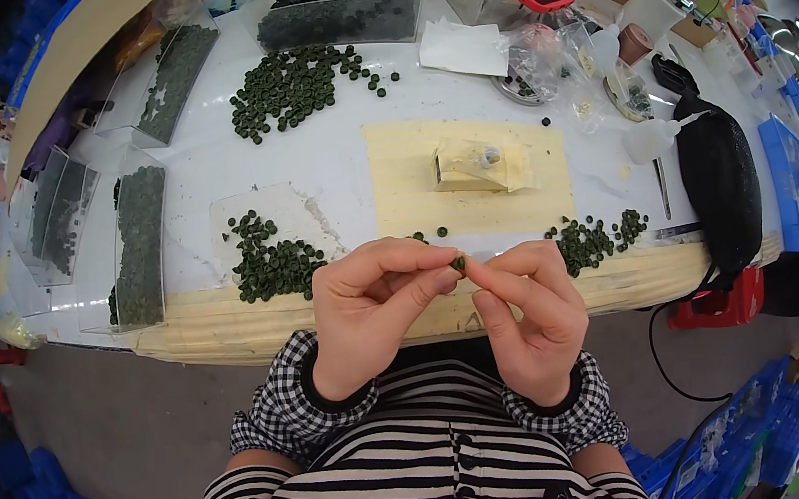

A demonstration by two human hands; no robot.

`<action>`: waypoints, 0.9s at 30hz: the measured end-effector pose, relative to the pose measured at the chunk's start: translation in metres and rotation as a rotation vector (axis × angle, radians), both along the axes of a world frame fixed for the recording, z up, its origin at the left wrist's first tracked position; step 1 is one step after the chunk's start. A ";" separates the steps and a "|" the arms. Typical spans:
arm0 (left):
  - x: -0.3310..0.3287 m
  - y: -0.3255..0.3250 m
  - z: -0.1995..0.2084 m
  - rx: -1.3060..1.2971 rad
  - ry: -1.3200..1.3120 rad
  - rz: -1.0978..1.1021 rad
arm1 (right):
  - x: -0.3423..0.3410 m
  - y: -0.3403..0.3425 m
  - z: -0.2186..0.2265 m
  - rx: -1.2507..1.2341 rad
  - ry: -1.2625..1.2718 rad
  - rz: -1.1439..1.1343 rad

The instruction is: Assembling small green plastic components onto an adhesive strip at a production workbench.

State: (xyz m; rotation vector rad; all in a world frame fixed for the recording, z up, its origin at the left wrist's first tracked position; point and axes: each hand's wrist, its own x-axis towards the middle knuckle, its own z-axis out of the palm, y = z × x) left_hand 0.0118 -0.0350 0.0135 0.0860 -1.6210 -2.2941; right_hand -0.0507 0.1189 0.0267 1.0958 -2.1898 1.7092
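Between the thumb and index finger of my left hand [371, 299] is a small dark green round piece [459, 265], raised over the table's near edge. My right hand [534, 312] meets it from the other side, its index fingertip against the piece. The right hand's fingers are curled in, the thumb close under the index finger; whether they pinch something small of their own is hidden. Left of my hands lies a pile of similar green pieces [270, 263]. A smaller group of them [586, 245] is to the right. Just beyond my fingers sits a single loose piece [442, 232].
A yellowish block fixture [470, 168] stands on a tan sheet [393, 159]. Farther back are a larger green pile [282, 88] and a clear bin [339, 23] of pieces. Clear trays [138, 243] line the left. On the right lie a black pouch [718, 177] and a white squeeze bottle [648, 142].
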 end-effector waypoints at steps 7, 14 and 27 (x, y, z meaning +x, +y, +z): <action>0.000 -0.001 -0.001 -0.043 0.026 -0.021 | -0.001 0.003 -0.001 0.009 0.017 0.026; -0.001 -0.005 0.008 -0.624 0.170 0.100 | -0.002 0.010 -0.002 -0.030 -0.226 0.146; 0.000 -0.020 0.004 0.181 -0.167 -0.321 | -0.004 0.010 -0.002 0.098 0.377 0.065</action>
